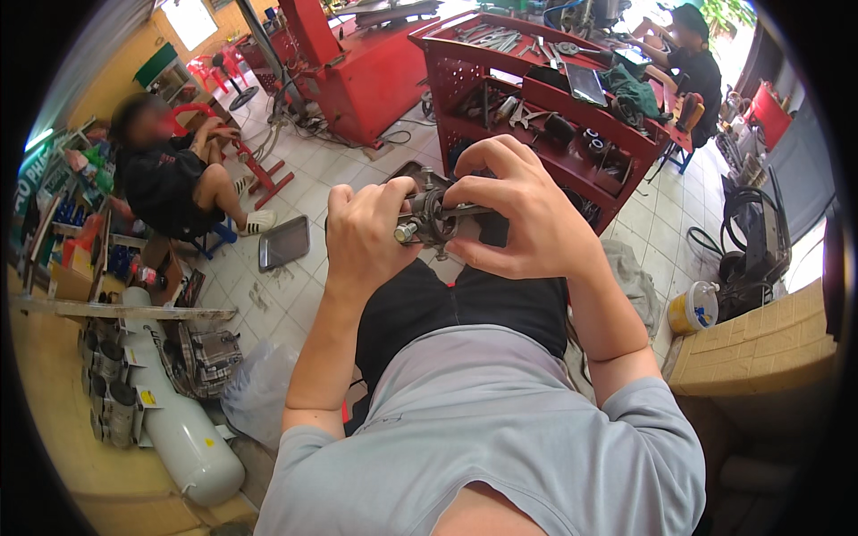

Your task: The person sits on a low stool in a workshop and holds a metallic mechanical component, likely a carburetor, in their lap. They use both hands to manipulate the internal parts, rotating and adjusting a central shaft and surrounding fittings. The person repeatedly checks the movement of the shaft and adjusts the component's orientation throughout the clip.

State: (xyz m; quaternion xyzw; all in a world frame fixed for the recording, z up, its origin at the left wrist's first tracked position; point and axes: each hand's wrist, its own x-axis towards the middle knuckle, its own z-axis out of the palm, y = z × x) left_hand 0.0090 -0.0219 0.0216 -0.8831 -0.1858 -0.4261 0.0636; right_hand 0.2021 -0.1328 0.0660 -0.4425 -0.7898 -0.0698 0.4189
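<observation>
In front of my lap I hold up a dark metal machine part (433, 214) with a ring-shaped body and bolts sticking out of it. My left hand (365, 234) is closed around its left side, beside a shiny bolt head (406, 233). My right hand (529, 214) curls about the right side, thumb below and fingers above. A thin bar (465, 211) runs from the part toward the right fingers. The exact kind of part cannot be made out, and the palms hide some of it.
A red tool trolley (433, 64) with wrenches stands ahead. On the tiled floor lies a metal tray (284, 243). One person (170, 183) sits at the left, another (699, 76) at the far right. A pale gas cylinder (183, 429) and a bucket (681, 314) flank me.
</observation>
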